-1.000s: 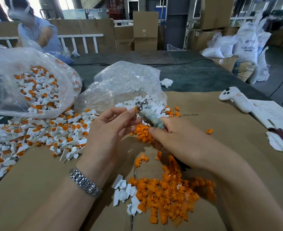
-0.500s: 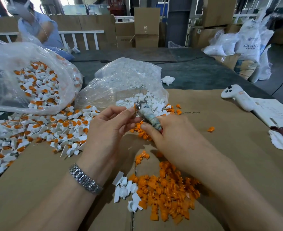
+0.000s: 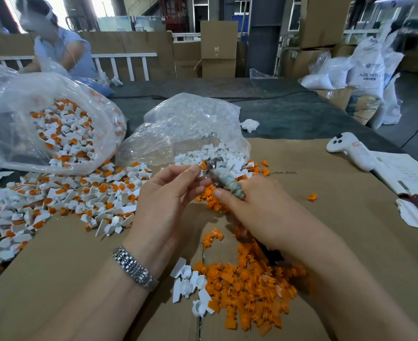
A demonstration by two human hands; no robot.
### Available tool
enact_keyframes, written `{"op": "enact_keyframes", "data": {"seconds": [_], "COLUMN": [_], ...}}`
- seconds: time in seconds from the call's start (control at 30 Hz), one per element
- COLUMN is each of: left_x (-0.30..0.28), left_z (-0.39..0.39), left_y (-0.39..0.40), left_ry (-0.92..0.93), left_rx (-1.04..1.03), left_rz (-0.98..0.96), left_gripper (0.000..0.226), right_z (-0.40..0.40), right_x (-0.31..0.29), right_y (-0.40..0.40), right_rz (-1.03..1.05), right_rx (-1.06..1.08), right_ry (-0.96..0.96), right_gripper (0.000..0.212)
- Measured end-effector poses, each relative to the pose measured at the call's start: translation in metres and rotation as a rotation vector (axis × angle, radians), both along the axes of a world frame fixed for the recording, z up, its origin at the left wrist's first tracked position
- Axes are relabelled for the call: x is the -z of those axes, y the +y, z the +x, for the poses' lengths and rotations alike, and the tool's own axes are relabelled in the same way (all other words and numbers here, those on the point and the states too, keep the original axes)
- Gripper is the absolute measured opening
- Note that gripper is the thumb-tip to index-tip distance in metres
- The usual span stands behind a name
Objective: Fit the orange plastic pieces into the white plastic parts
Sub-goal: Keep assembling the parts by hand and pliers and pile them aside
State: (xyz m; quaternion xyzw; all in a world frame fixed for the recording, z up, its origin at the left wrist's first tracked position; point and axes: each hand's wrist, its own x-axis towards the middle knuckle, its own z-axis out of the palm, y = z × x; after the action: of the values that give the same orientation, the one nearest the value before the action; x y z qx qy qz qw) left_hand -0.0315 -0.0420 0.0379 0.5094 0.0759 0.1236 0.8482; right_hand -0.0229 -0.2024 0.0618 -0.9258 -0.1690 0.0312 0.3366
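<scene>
Compared with before, I see little change: my right hand (image 3: 257,207) still grips the wrapped tool (image 3: 224,179), its tip at the piece pinched by my left hand (image 3: 168,200). That piece, perhaps orange, is above the orange pile (image 3: 249,289).

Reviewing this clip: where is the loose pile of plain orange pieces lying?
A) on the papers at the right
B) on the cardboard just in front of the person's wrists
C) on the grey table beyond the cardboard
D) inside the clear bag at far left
B: the orange pieces lie heaped on the brown cardboard below the two hands, beside a few white parts.
</scene>
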Motion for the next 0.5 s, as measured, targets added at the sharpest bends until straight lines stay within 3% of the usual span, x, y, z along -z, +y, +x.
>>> {"op": "enact_keyframes", "data": {"seconds": [0.2, 0.37, 0.5], "left_x": [0.002, 0.001, -0.002], "left_z": [-0.001, -0.003, -0.003], "left_y": [-0.001, 0.001, 0.004], "left_ry": [0.001, -0.021, -0.041], "left_rx": [-0.031, -0.028, -0.017], "left_rz": [0.105, 0.075, 0.09], "left_gripper": [0.01, 0.003, 0.006], "right_z": [-0.001, -0.003, -0.006], "right_x": [0.005, 0.007, 0.001], "right_y": [0.005, 0.011, 0.009], "right_rz": [-0.073, -0.149, -0.071], "right_rx": [0.035, 0.087, 0.021], "right_ry": [-0.023, -0.117, -0.067], "right_gripper": [0.043, 0.045, 0.051]}}
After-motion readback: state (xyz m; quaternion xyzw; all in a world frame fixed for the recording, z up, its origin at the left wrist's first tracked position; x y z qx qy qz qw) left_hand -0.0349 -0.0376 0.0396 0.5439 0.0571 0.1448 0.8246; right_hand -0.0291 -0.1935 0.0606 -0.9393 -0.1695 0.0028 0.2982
